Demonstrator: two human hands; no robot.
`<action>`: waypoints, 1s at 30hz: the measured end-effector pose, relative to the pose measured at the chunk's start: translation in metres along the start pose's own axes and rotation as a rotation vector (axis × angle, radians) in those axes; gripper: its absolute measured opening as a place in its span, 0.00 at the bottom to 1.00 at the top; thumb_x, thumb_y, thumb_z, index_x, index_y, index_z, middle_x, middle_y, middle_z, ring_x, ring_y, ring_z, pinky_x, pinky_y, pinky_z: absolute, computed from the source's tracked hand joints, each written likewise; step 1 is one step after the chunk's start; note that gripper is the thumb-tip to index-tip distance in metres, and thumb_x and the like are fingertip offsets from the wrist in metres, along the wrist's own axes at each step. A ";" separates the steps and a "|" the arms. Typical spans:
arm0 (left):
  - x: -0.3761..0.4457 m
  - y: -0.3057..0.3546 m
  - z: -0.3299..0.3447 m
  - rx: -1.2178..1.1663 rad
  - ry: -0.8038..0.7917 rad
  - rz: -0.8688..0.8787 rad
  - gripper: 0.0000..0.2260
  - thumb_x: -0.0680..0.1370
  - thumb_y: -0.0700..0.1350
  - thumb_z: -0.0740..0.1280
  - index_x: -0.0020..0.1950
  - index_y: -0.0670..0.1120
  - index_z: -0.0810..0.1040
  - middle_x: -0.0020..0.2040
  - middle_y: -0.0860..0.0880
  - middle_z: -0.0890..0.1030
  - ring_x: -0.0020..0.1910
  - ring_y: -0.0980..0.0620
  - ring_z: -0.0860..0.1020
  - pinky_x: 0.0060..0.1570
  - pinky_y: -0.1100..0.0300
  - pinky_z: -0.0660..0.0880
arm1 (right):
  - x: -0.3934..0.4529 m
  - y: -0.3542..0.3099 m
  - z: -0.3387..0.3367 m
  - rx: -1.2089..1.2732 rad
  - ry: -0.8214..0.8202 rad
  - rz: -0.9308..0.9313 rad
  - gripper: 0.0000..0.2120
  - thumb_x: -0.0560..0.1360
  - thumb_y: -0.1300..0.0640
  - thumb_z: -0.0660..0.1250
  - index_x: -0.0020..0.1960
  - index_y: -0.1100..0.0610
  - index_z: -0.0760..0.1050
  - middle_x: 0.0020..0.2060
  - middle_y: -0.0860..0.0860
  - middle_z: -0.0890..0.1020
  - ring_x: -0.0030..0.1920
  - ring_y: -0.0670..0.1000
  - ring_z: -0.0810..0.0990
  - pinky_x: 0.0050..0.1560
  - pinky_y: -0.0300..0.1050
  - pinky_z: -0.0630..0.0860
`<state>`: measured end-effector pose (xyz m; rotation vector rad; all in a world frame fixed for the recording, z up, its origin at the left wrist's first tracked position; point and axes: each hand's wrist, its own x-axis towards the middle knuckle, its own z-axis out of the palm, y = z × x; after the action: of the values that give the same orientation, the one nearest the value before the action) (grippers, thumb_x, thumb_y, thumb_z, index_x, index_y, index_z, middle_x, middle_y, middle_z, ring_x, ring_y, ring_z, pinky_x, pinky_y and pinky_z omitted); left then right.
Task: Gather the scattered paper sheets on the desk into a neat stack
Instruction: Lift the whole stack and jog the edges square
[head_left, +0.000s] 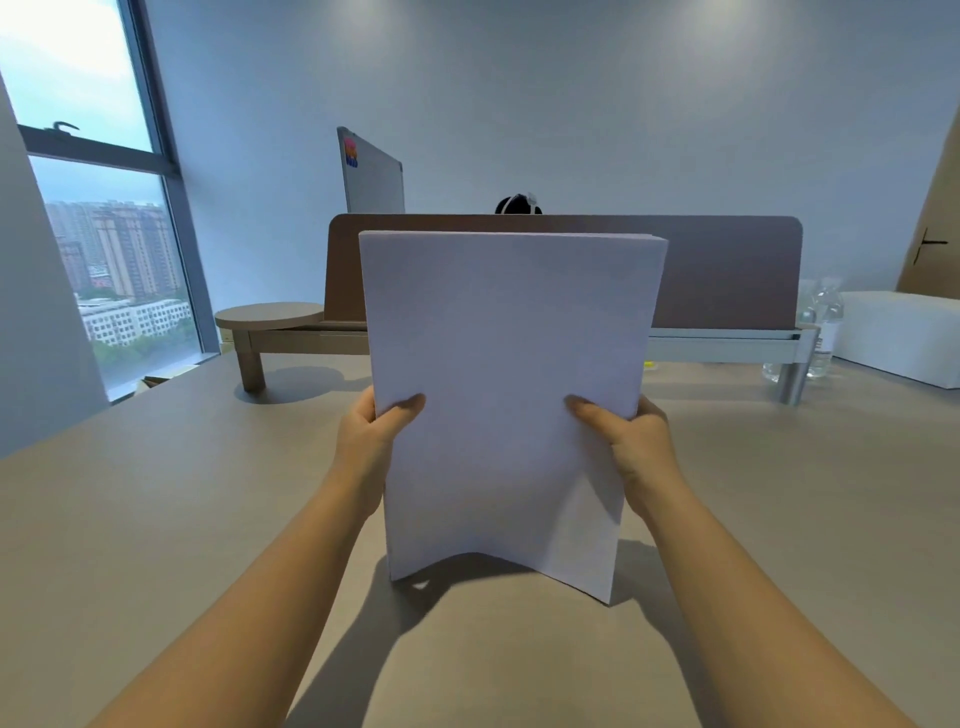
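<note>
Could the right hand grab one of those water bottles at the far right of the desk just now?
Probably not yet: the right hand grips the paper stack with the left hand, and the water bottles stand far off.

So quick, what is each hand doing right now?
Left hand: grips the left edge of the upright paper stack.
Right hand: grips its right edge.

Brown divider panel (727, 270) stood behind; whiteboard (371, 176) beyond it; plastic bottles (826, 332), white box (898, 332) far right.
</note>
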<state>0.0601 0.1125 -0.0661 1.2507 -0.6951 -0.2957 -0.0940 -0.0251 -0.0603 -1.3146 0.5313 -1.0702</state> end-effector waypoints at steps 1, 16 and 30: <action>0.000 0.000 0.001 0.013 0.005 0.011 0.08 0.79 0.43 0.60 0.57 0.46 0.71 0.46 0.51 0.77 0.46 0.50 0.77 0.45 0.54 0.76 | 0.000 -0.001 0.002 -0.010 0.019 -0.004 0.07 0.70 0.65 0.71 0.45 0.57 0.75 0.40 0.51 0.79 0.36 0.46 0.78 0.32 0.33 0.77; -0.002 0.013 -0.007 0.079 -0.043 -0.049 0.14 0.77 0.44 0.63 0.62 0.43 0.70 0.51 0.47 0.77 0.50 0.47 0.78 0.49 0.52 0.76 | -0.001 -0.017 -0.001 0.015 -0.038 0.056 0.09 0.69 0.63 0.71 0.48 0.59 0.75 0.38 0.49 0.80 0.36 0.48 0.79 0.30 0.33 0.79; -0.004 0.007 0.008 0.101 0.096 0.011 0.11 0.77 0.44 0.63 0.59 0.44 0.72 0.45 0.52 0.77 0.43 0.52 0.76 0.39 0.60 0.75 | -0.006 -0.005 0.007 -0.046 0.094 -0.008 0.10 0.70 0.63 0.71 0.49 0.58 0.74 0.45 0.54 0.79 0.44 0.54 0.78 0.45 0.45 0.77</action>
<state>0.0509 0.1112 -0.0593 1.3481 -0.6404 -0.1925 -0.0921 -0.0163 -0.0557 -1.3122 0.6250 -1.1364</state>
